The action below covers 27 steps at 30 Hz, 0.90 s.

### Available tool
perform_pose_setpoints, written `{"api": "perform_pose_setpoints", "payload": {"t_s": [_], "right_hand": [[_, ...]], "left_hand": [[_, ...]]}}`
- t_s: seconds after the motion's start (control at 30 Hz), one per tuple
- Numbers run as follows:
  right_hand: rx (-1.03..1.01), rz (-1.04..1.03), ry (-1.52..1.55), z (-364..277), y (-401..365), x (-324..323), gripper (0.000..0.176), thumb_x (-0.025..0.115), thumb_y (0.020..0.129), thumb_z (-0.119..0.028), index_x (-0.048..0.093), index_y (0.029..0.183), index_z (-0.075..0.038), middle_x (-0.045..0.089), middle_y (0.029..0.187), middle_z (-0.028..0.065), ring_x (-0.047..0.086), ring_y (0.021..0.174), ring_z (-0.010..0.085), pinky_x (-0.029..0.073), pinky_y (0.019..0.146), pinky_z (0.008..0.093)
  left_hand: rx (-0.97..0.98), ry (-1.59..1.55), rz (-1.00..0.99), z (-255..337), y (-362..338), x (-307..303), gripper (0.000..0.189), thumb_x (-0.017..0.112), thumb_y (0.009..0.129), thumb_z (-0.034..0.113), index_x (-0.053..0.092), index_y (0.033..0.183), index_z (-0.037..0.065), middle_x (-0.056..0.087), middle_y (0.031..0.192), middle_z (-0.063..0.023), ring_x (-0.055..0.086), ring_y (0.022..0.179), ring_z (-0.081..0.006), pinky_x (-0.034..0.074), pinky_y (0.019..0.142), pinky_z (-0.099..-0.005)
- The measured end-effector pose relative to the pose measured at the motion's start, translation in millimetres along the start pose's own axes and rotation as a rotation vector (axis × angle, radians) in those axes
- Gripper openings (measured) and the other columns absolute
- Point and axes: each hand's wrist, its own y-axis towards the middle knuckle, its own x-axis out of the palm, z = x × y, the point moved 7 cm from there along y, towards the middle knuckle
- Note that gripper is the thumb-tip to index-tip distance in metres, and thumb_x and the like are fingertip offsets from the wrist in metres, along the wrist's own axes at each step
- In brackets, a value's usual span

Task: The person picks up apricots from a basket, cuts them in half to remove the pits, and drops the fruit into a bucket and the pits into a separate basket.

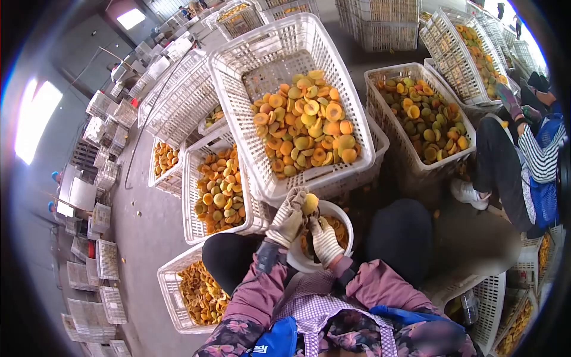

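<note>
the left hand [288, 222], in a pale, stained glove, is closed around a yellow piece of fruit [310, 204], which is held up over the far side of a white bucket [349, 237]. the right hand [326, 243], in a striped glove, has its fingers curled just beside the fruit on the near side; whether it grips something cannot be told. the bucket stands between the person's knees, with orange fruit pieces inside. just beyond it, a large white crate [228, 89] sits tilted toward the person, with halved fruit [309, 119] heaped toward its near and right parts. more crates of fruit stand to the left and right, and one at the near left [168, 291] holds orange pieces. at the far right, a striped sleeve [542, 156] shows another person sitting.
</note>
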Motion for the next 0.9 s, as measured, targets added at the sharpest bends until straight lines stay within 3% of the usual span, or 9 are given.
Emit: {"api": "perform_pose_setpoints", "payload": {"t_s": [0.07, 0.1, 0.37, 0.43, 0.57, 0.67, 0.77, 0.8, 0.9], "right_hand": [[0.027, -0.057, -0.137, 5.8, -3.4, 4.3, 0.033, 0.045, 0.094, -0.026, 0.051, 0.112, 0.000, 0.060, 0.097, 0.0115, 0.053, 0.089, 0.0200, 0.042, 0.080, 0.0319], [-0.036, -0.095, -0.194, 3.7, -1.6, 9.7, 0.034, 0.045, 0.094, -0.026, 0.050, 0.113, 0.001, 0.060, 0.098, 0.0128, 0.053, 0.088, 0.0212, 0.043, 0.080, 0.0320], [-0.053, -0.117, -0.594, -17.1, -25.0, 10.7, 0.039, 0.045, 0.092, -0.026, 0.047, 0.119, 0.002, 0.057, 0.106, 0.0230, 0.056, 0.094, 0.0339, 0.045, 0.081, 0.0351], [-0.079, -0.129, -0.686, -22.1, -28.6, 9.7, 0.038, 0.044, 0.091, -0.024, 0.047, 0.119, 0.001, 0.055, 0.109, 0.0244, 0.056, 0.095, 0.0366, 0.045, 0.082, 0.0368], [-0.739, -0.449, -1.418, -1.2, -40.5, 31.8, 0.041, 0.042, 0.082, -0.014, 0.048, 0.120, 0.000, 0.049, 0.119, 0.0215, 0.049, 0.105, 0.0380, 0.042, 0.091, 0.0417], [-0.509, -0.348, -0.733, 50.1, -14.1, 6.2, 0.043, 0.043, 0.091, -0.035, 0.052, 0.112, 0.001, 0.059, 0.096, 0.0274, 0.055, 0.095, 0.0428, 0.046, 0.076, 0.0454], [-0.102, -0.159, -0.880, -8.0, -31.0, 5.2, 0.048, 0.042, 0.090, -0.040, 0.052, 0.112, 0.001, 0.059, 0.090, 0.0304, 0.055, 0.089, 0.0462, 0.046, 0.073, 0.0465], [-0.187, -0.147, -0.838, -6.6, -27.5, 4.1, 0.047, 0.043, 0.090, -0.040, 0.051, 0.111, 0.001, 0.058, 0.088, 0.0317, 0.054, 0.088, 0.0476, 0.046, 0.071, 0.0484], [0.063, -0.327, 0.321, 27.0, -16.9, 13.4, 0.028, 0.049, 0.092, -0.024, 0.051, 0.111, -0.003, 0.062, 0.095, 0.0103, 0.060, 0.083, 0.0226, 0.049, 0.070, 0.0324]], "left_hand": [[0.052, -0.248, 0.108, -38.9, -23.4, 2.4, 0.040, 0.031, 0.099, 0.023, 0.040, 0.130, -0.001, 0.049, 0.124, -0.0119, 0.048, 0.113, -0.0178, 0.037, 0.098, -0.0289], [-0.213, -0.610, 0.273, -58.1, -22.1, 0.0, 0.031, 0.037, 0.097, 0.022, 0.053, 0.113, 0.000, 0.059, 0.102, -0.0112, 0.058, 0.091, -0.0200, 0.047, 0.081, -0.0268], [-0.460, -0.829, 0.417, -29.5, -52.1, 13.7, 0.031, 0.036, 0.097, 0.024, 0.056, 0.104, 0.002, 0.061, 0.093, -0.0077, 0.059, 0.084, -0.0180, 0.048, 0.076, -0.0285], [-0.332, -0.882, 0.444, -56.8, -54.4, 14.3, 0.030, 0.039, 0.096, 0.026, 0.058, 0.098, 0.003, 0.061, 0.091, -0.0072, 0.059, 0.081, -0.0173, 0.049, 0.073, -0.0294], [-0.010, -0.655, 0.283, -70.1, -48.1, 1.9, 0.021, 0.044, 0.090, 0.009, 0.054, 0.107, 0.000, 0.061, 0.096, -0.0084, 0.059, 0.088, -0.0175, 0.048, 0.079, -0.0291], [-0.049, -0.670, 0.132, -87.0, -49.3, 3.2, 0.027, 0.043, 0.089, 0.003, 0.049, 0.115, -0.001, 0.059, 0.101, -0.0094, 0.059, 0.092, -0.0187, 0.048, 0.082, -0.0286], [0.137, -0.449, 0.377, -37.9, -64.0, 7.2, 0.020, 0.053, 0.085, 0.001, 0.054, 0.105, 0.004, 0.059, 0.085, -0.0017, 0.057, 0.073, -0.0120, 0.048, 0.066, -0.0243], [0.000, -0.740, 0.335, -40.9, -58.1, 13.9, 0.022, 0.049, 0.087, 0.000, 0.052, 0.109, 0.003, 0.059, 0.087, -0.0034, 0.057, 0.076, -0.0120, 0.048, 0.068, -0.0236], [0.306, -0.471, 0.355, 7.0, -70.2, 10.3, 0.027, 0.039, 0.091, -0.001, 0.047, 0.117, -0.001, 0.057, 0.103, -0.0087, 0.058, 0.092, -0.0177, 0.048, 0.084, -0.0275]]}}
